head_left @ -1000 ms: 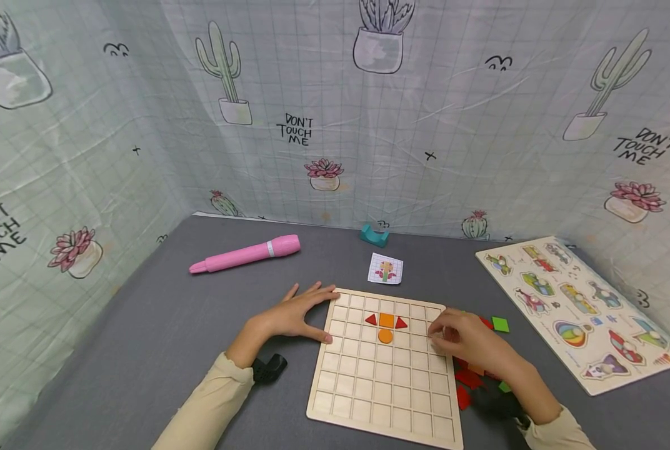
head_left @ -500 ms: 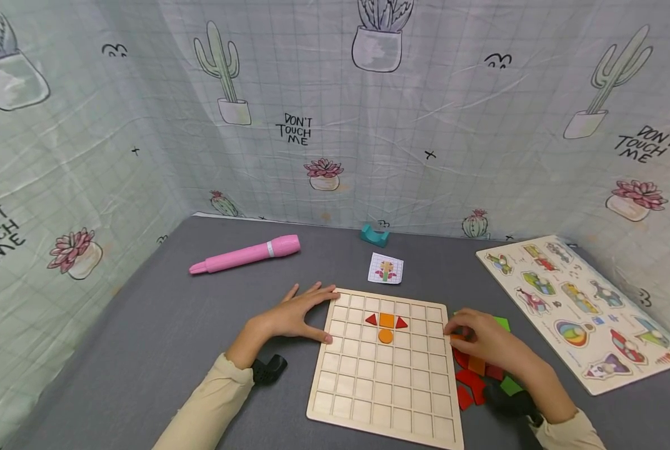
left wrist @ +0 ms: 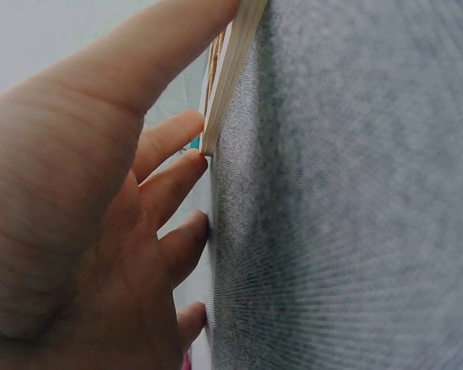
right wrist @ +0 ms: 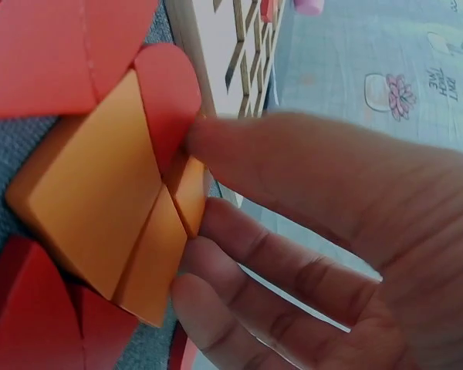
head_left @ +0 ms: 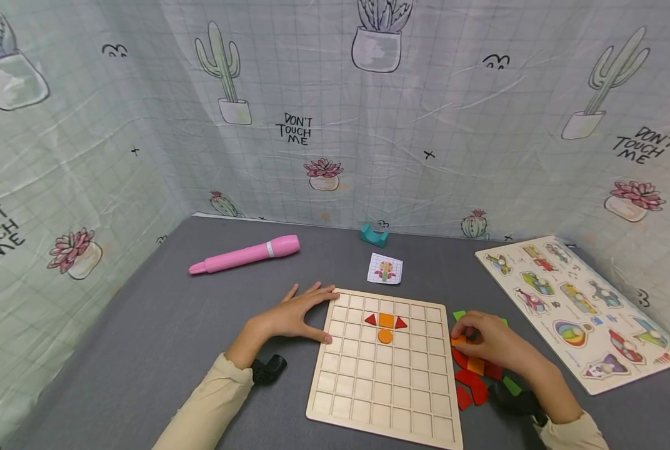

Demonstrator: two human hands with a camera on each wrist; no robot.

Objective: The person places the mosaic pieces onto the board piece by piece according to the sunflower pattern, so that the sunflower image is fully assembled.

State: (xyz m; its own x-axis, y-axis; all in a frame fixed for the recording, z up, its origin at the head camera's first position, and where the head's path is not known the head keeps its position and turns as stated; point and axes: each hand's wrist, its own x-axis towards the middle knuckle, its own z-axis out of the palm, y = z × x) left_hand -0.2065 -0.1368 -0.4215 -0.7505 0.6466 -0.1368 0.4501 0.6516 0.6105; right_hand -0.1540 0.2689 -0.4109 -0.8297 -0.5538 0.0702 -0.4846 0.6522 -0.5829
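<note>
A square wooden grid board lies on the grey table. On it sit an orange square, two red triangles beside that square, and an orange circle just below. My left hand rests along the board's left edge, thumb and fingers spread and touching its rim. Beyond the right edge, my right hand is among loose tiles. In the right wrist view, its thumb and fingertips pinch a small orange tile, which lies against a larger orange tile and a red rounded tile.
A small pattern card lies behind the board, with a teal holder farther back. A pink pen-shaped object lies at the back left. A picture puzzle board stands at the right. Red tiles and green tiles surround my right hand.
My right hand has moved from over the board's right edge to the loose tiles on the right. The left hand and the pieces on the board have stayed put.
</note>
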